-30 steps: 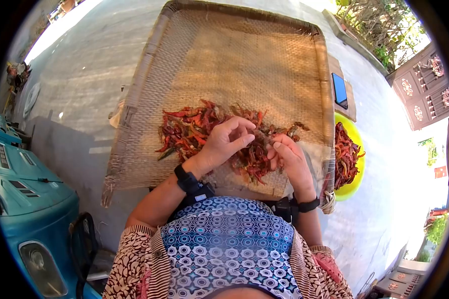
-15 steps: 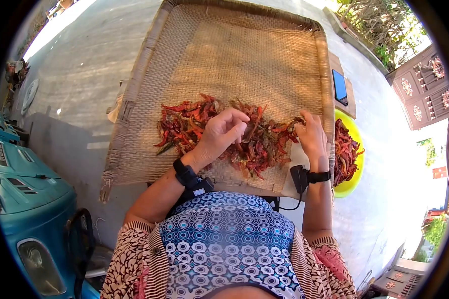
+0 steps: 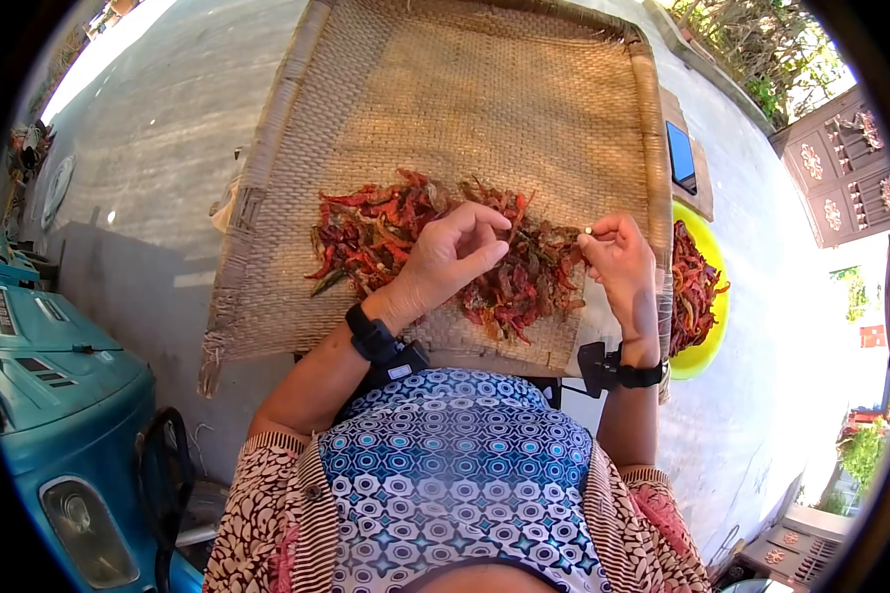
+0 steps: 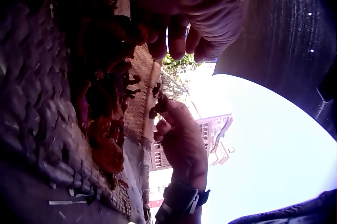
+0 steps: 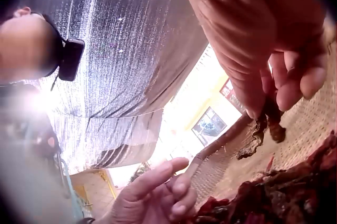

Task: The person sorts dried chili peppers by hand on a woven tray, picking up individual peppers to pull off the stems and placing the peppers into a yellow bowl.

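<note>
Pinched between our right hand (image 3: 618, 262) fingertips is one dried chili (image 5: 266, 121), lifted just above the chili pile (image 3: 435, 252) on the woven tray (image 3: 485, 99); our left hand (image 3: 455, 257) curls over that pile, grip unclear. Brittle pods could crumble or drop short of the yellow basin (image 3: 707, 346).
</note>
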Demonstrator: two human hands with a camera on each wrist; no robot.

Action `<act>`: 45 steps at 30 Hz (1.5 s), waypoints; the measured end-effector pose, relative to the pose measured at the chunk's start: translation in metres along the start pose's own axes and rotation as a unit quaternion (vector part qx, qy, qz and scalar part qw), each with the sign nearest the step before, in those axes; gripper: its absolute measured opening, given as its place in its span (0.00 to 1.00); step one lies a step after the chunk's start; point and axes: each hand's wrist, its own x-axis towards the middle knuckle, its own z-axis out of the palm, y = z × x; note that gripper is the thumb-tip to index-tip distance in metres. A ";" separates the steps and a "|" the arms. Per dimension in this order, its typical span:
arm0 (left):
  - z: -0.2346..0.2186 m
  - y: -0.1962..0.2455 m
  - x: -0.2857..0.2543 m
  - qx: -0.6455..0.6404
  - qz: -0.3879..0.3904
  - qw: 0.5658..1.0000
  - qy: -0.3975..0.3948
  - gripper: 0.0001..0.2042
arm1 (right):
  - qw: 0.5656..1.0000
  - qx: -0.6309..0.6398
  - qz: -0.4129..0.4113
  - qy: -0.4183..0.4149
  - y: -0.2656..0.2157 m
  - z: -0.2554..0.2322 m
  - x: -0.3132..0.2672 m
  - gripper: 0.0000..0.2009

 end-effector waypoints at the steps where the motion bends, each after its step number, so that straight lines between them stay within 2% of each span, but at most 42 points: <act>1: 0.002 0.001 0.001 0.010 0.004 1.000 -0.005 0.10 | 0.999 0.039 -0.011 -0.029 -0.004 0.010 -0.007 0.09; 5: -0.003 0.001 0.001 0.061 -0.032 0.996 -0.050 0.11 | 0.973 0.195 -0.013 -0.123 -0.019 0.040 -0.023 0.09; 7: -0.002 -0.003 0.002 0.053 -0.028 0.997 -0.042 0.12 | 0.964 0.232 -0.008 -0.128 -0.019 0.043 -0.024 0.09; 10: -0.002 0.003 0.002 0.139 0.053 0.989 0.003 0.11 | 0.952 0.281 -0.006 -0.118 -0.016 0.042 -0.024 0.09; 11: -0.003 0.003 0.003 0.139 0.036 0.990 -0.009 0.11 | 0.949 0.296 -0.007 -0.111 -0.015 0.042 -0.024 0.09; 14: -0.008 -0.005 0.001 0.040 -0.069 0.995 -0.057 0.11 | 0.939 0.315 0.001 -0.135 -0.012 0.043 -0.025 0.09; 17: -0.002 0.003 0.000 0.035 -0.032 0.998 -0.043 0.09 | 0.954 0.286 -0.008 -0.088 -0.005 0.050 -0.025 0.09; 20: -0.005 0.000 0.001 -0.016 -0.073 0.997 -0.033 0.07 | 0.943 0.315 0.009 -0.111 -0.011 0.052 -0.027 0.10; 23: -0.010 0.001 0.002 -0.103 -0.074 0.991 -0.038 0.06 | 0.944 0.307 0.024 -0.118 -0.002 0.056 -0.023 0.11; 26: -0.009 -0.001 0.002 -0.096 -0.080 0.991 -0.049 0.06 | 0.947 0.302 0.035 -0.106 0.009 0.056 -0.022 0.10; 29: -0.009 0.001 0.003 -0.090 -0.078 0.992 -0.033 0.06 | 0.939 0.315 0.040 -0.130 0.005 0.054 -0.024 0.09; 32: -0.008 -0.003 0.002 -0.088 -0.075 0.993 -0.039 0.07 | 0.953 0.270 0.038 -0.134 0.004 0.054 -0.028 0.07; 35: -0.006 -0.004 0.002 -0.081 -0.056 0.995 -0.035 0.06 | 0.945 0.293 0.034 -0.139 -0.001 0.052 -0.030 0.05; 39: -0.007 0.000 0.001 -0.096 -0.039 0.994 -0.031 0.10 | 0.932 0.356 0.063 -0.036 0.013 0.030 -0.021 0.04; 41: -0.013 -0.020 0.002 -0.014 -0.008 1.000 0.014 0.09 | 0.879 0.474 0.038 0.037 0.028 0.007 -0.014 0.04; 43: -0.015 -0.020 0.003 -0.007 0.002 0.998 0.056 0.08 | 0.818 0.564 0.027 0.113 0.052 -0.022 -0.005 0.06; 45: -0.013 -0.005 0.003 -0.035 0.003 0.995 0.092 0.07 | 0.751 0.648 0.051 0.118 0.077 -0.049 0.002 0.08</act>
